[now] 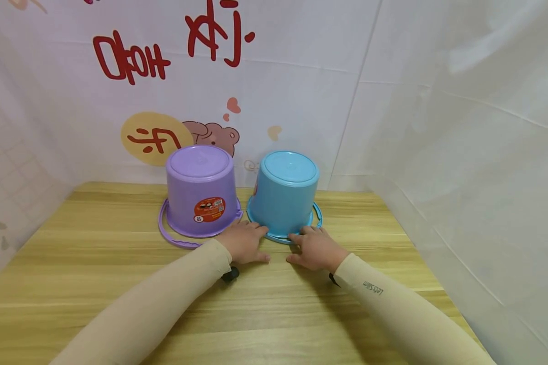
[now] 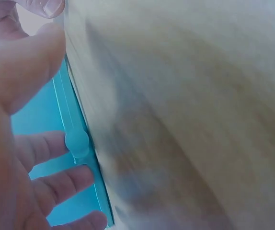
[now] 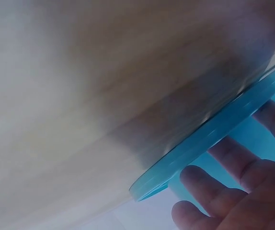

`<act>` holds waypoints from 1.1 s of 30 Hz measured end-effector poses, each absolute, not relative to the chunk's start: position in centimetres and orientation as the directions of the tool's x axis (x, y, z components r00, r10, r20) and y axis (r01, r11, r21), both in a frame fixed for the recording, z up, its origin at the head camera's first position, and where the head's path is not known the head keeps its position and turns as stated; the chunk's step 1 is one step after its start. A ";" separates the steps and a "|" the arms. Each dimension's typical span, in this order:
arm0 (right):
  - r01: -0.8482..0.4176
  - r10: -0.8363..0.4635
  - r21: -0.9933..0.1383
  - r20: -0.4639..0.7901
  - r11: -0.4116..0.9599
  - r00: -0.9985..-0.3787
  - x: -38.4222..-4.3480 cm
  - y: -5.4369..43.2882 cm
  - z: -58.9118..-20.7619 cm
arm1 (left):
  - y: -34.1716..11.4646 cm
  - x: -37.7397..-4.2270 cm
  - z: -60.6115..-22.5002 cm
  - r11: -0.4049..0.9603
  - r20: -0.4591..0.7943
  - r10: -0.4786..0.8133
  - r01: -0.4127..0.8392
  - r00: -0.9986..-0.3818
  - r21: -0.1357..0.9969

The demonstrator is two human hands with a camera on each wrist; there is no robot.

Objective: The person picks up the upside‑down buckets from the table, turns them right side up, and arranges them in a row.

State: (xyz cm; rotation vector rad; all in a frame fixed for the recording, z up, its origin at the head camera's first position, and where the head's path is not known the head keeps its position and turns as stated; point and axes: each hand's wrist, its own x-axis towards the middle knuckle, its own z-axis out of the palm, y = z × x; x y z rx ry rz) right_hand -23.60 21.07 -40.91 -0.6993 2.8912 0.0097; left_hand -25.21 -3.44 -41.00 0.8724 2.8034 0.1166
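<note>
A blue bucket (image 1: 285, 203) stands upside down on the wooden table, its rim and handle low against the tabletop. My left hand (image 1: 243, 242) reaches its front left side, with fingertips at the rim (image 2: 82, 148) beside the handle joint in the left wrist view. From the front right, my right hand (image 1: 317, 249) has its fingers along the blue handle (image 3: 214, 129). Neither hand's fingers wrap round anything; both thumbs point inward in front of the bucket. Just left of it, a purple bucket (image 1: 201, 197) is also upside down, close behind my left hand.
The purple bucket's handle (image 1: 169, 234) lies on the table (image 1: 265, 314) around its front left. A white printed curtain (image 1: 301, 91) hangs behind the buckets, and a plain white sheet (image 1: 479, 167) borders the right side.
</note>
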 end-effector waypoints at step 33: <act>-0.485 -0.489 -0.086 -0.035 0.871 -0.872 -24.3 21.0 -41.4 | -2.7 -25.5 -41.3 0.782 -0.056 0.622 0.614 -0.781 0.110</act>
